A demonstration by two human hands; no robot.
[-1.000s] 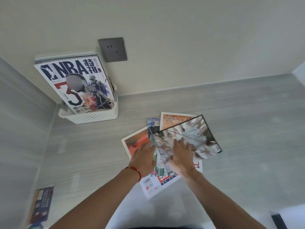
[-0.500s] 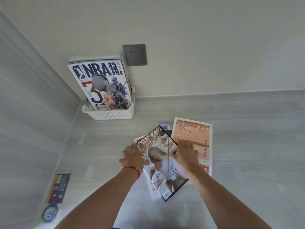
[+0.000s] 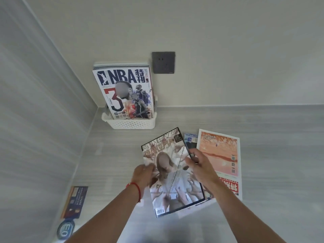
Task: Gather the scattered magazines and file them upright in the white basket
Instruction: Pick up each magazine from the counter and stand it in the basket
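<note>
— Two hands on one magazine, that's what I see. The left hand [image 3: 144,174], with a red string [image 3: 135,189] round its wrist, has its fingers curled over the left edge of the pale magazine [image 3: 172,174], the one with a long-haired figure and a chain on its cover.

— And the other hand?

— The right hand [image 3: 200,166] pinches the same magazine at its right edge, thumb on the cover, fingers tucked behind. The cover faces up toward us, top edge pointing at the wall. I can't tell whether its lower end rests on the surface or is lifted clear of it.

— What lies under it?

— Some more magazines flat on the grey surface [image 3: 280,146]. Just right of the held one, an orange magazine [image 3: 220,155] with red print at its near end. Between the two, a sliver of a blue magazine [image 3: 190,139] pokes out.

— Where's the basket?

— The white basket [image 3: 130,123] sits back in the corner against the wall, well apart from the hands. An NBA magazine [image 3: 125,93] stands upright in it, front cover out, with more magazines [image 3: 121,64] stacked behind it. A dark wall socket [image 3: 163,62] is just right of them.

— Anything off to the left?

— A dark card [image 3: 74,201] and a round blue badge [image 3: 65,228], near the side wall.
</note>
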